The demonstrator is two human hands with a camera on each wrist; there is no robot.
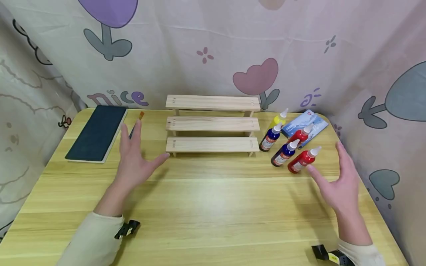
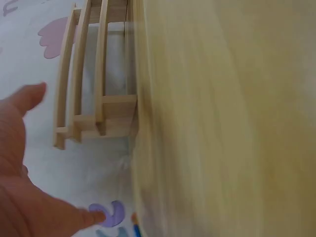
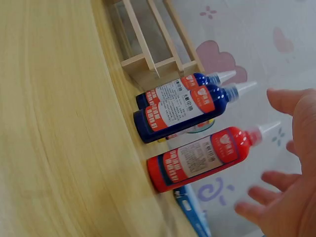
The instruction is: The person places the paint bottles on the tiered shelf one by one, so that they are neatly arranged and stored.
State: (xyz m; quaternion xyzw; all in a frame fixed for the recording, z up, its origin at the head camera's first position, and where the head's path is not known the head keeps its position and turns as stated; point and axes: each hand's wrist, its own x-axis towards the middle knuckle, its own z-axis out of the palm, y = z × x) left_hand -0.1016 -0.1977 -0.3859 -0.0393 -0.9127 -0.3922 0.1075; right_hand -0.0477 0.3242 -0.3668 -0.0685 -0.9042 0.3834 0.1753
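Observation:
Fingers spread and thumb out, my left hand (image 1: 134,166) hovers between a dark notebook and a wooden rack, holding nothing. A paintbrush (image 1: 135,125) lies partly hidden behind its fingers. The three-tier wooden rack (image 1: 213,145) stands at the back middle. My right hand (image 1: 342,186), also spread and holding nothing, is beside the nearest red bottle (image 1: 302,161). In the right wrist view that red bottle (image 3: 200,157) stands upright, apart from the fingers. Around it are two blue bottles (image 1: 284,154), another red bottle (image 1: 301,136) and a yellow bottle (image 1: 279,119), all with pointed clear caps.
The dark notebook (image 1: 96,133) lies at the back left of the wooden table (image 1: 213,210). Behind the bottles is a flat blue-and-white packet (image 1: 313,122). A printed curtain (image 1: 199,44) hangs along the table's back and sides.

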